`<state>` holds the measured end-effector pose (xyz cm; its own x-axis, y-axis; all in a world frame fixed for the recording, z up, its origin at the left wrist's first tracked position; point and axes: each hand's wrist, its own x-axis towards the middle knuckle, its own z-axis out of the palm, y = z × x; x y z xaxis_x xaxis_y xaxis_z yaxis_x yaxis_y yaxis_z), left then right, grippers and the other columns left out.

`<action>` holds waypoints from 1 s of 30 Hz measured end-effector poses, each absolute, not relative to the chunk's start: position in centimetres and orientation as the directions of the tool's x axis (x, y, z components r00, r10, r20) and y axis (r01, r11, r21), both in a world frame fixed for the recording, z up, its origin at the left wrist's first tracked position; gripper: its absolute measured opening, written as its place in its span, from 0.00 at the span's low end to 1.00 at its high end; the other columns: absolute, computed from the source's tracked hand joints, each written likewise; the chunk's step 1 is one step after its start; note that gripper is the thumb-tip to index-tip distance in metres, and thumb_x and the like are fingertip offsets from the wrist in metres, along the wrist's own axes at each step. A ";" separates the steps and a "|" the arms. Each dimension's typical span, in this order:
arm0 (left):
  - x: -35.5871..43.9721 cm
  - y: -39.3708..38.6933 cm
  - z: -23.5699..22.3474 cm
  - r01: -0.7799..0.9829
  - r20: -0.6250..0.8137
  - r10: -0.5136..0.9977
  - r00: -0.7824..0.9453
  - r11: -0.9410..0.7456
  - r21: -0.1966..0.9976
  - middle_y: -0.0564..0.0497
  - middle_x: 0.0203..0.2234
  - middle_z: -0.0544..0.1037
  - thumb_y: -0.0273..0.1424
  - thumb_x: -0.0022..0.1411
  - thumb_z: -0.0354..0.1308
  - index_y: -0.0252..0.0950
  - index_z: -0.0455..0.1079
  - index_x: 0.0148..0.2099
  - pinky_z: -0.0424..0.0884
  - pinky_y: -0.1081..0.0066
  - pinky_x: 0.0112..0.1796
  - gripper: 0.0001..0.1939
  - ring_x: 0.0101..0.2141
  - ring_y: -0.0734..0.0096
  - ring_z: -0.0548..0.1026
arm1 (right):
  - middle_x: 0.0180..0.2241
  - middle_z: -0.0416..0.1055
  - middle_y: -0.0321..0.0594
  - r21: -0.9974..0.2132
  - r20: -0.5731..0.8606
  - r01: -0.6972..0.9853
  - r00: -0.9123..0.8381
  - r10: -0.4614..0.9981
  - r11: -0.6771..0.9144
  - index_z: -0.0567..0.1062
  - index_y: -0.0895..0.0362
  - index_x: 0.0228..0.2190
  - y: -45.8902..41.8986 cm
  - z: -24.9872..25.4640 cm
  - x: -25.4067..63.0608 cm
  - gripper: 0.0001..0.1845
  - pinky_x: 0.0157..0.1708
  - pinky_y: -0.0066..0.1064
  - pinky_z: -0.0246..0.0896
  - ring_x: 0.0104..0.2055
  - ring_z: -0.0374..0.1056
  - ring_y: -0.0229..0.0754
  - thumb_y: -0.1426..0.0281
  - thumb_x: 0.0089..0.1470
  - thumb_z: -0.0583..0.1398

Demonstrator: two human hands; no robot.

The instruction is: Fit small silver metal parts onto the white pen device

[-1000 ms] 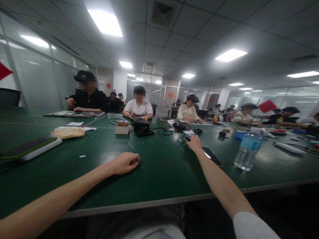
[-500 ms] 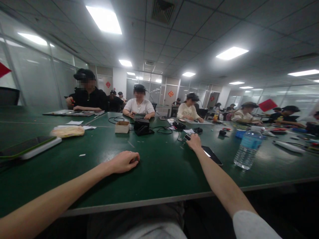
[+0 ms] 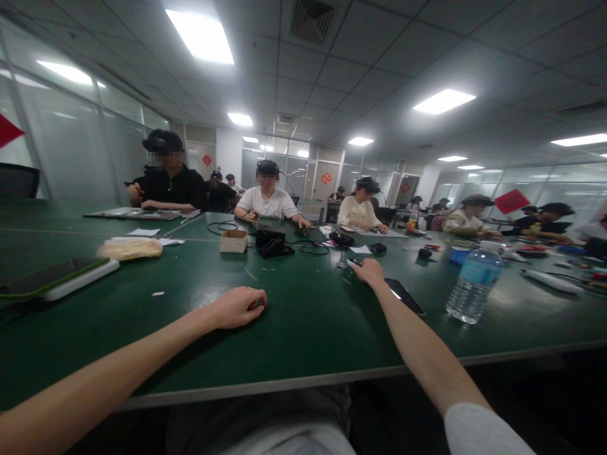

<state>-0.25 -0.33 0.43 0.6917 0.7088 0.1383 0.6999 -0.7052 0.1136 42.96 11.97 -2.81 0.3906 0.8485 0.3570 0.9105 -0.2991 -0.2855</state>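
My left hand (image 3: 239,308) rests on the green table (image 3: 303,328) in front of me. Its fingers are curled under, a ring shows on one, and whatever is inside is hidden. My right arm stretches far out, and my right hand (image 3: 368,273) lies knuckles up with the fingers closed over a small dark object (image 3: 352,262) of which only the tip shows. A black phone (image 3: 404,296) lies flat just right of that wrist.
A clear water bottle (image 3: 474,284) stands at the right. At the left lie a green-cased tablet (image 3: 57,278) and a yellowish bag (image 3: 130,249). A cardboard box (image 3: 233,241), a black device (image 3: 270,243) and cables sit mid-table. Several people work along the far side.
My right hand has closed further over the small dark object, which now shows less. My left hand has stayed put. The person in white opposite has stretched an arm outward.
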 end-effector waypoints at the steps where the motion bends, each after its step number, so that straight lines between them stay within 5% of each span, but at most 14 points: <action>1: -0.3 -0.3 0.4 0.700 0.138 0.709 0.692 -0.705 0.113 0.51 0.29 0.74 0.33 0.63 0.49 0.39 0.69 0.43 0.61 0.71 0.30 0.11 0.30 0.67 0.71 | 0.41 0.72 0.56 -0.286 0.348 0.912 0.385 0.855 -0.295 0.77 0.63 0.37 11.9 -2.8 42.9 0.31 0.42 0.38 0.63 0.45 0.69 0.54 0.48 0.51 0.55; 30: -0.4 -0.7 0.8 0.712 0.130 0.730 0.671 -0.684 0.161 0.50 0.30 0.75 0.33 0.63 0.49 0.40 0.69 0.43 0.63 0.70 0.32 0.10 0.32 0.66 0.72 | 0.39 0.76 0.52 -0.263 0.298 0.930 0.333 0.895 -0.258 0.80 0.60 0.36 12.1 -1.0 44.3 0.24 0.40 0.32 0.62 0.43 0.71 0.52 0.58 0.57 0.50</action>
